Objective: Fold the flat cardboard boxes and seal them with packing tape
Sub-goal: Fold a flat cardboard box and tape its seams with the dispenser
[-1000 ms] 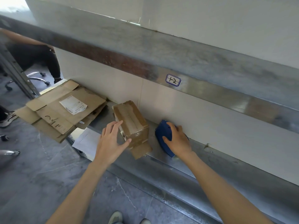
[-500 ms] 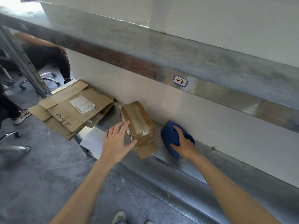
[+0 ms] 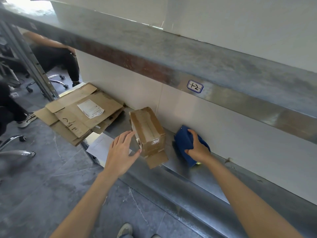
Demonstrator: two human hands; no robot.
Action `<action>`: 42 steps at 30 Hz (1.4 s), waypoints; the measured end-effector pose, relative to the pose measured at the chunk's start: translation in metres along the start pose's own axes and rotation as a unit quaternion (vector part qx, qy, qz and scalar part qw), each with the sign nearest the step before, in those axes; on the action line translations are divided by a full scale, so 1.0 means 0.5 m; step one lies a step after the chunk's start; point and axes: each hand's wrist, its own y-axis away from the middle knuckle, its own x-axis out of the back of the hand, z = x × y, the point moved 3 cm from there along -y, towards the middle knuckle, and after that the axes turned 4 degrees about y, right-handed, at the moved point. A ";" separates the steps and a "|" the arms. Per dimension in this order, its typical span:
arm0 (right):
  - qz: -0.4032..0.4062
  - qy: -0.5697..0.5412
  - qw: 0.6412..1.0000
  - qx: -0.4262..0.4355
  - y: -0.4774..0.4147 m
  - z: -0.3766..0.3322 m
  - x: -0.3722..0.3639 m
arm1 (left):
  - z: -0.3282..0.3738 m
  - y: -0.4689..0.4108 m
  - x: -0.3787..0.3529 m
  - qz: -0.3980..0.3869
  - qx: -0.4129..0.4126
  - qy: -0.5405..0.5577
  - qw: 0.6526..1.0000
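Note:
A small folded cardboard box (image 3: 148,131) with tape along its top stands on the low metal shelf (image 3: 211,176); one flap hangs loose at its near end. My left hand (image 3: 121,152) is spread beside the box's left face, fingertips at its edge and thumb near the lower corner. A blue tape dispenser (image 3: 184,141) lies to the right of the box. My right hand (image 3: 197,148) grips it from above, fingers curled over its top. A stack of flat cardboard boxes (image 3: 80,115) lies at the shelf's left end.
A white sheet of paper (image 3: 99,146) sticks out under my left hand. A metal beam (image 3: 171,54) with a label runs overhead. Seated people and chair bases (image 3: 54,81) are at the left on the grey floor. A white wall panel backs the shelf.
The camera has shifted, so box and dispenser sit lower and further right in view. My right hand has closed round the blue dispenser. My left hand stays beside the box.

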 end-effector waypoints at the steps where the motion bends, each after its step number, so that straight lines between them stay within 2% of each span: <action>1: 0.012 -0.004 1.000 0.004 0.007 -0.006 0.005 | -0.001 0.000 0.001 0.003 0.004 0.006 1.000; 5: 0.108 -0.006 0.994 0.031 0.040 -0.037 0.040 | -0.003 -0.007 0.009 0.011 0.009 0.023 1.000; 8: 0.148 0.007 0.985 0.090 0.068 -0.064 0.075 | 0.004 -0.019 0.018 0.015 0.013 0.041 0.999; 13: 0.120 -0.009 0.974 0.192 0.135 -0.121 0.129 | 0.025 -0.047 0.043 0.025 -0.012 0.129 0.991; 18: 0.099 0.012 0.950 0.295 0.179 -0.168 0.143 | 0.057 -0.085 0.099 0.037 0.023 0.270 0.962; 26: 0.106 0.145 0.902 0.391 0.200 -0.200 0.100 | 0.087 -0.098 0.125 -0.140 -0.003 0.339 0.930; 29: 0.108 0.173 0.887 0.415 0.204 -0.201 0.095 | 0.082 -0.086 0.119 -0.191 0.000 0.372 0.908; 35: 0.082 0.200 0.871 0.442 0.207 -0.201 0.079 | 0.069 -0.070 0.104 -0.244 0.004 0.387 0.889; 42: 0.054 0.191 0.867 0.457 0.213 -0.199 0.068 | 0.058 -0.062 0.085 -0.253 0.015 0.389 0.886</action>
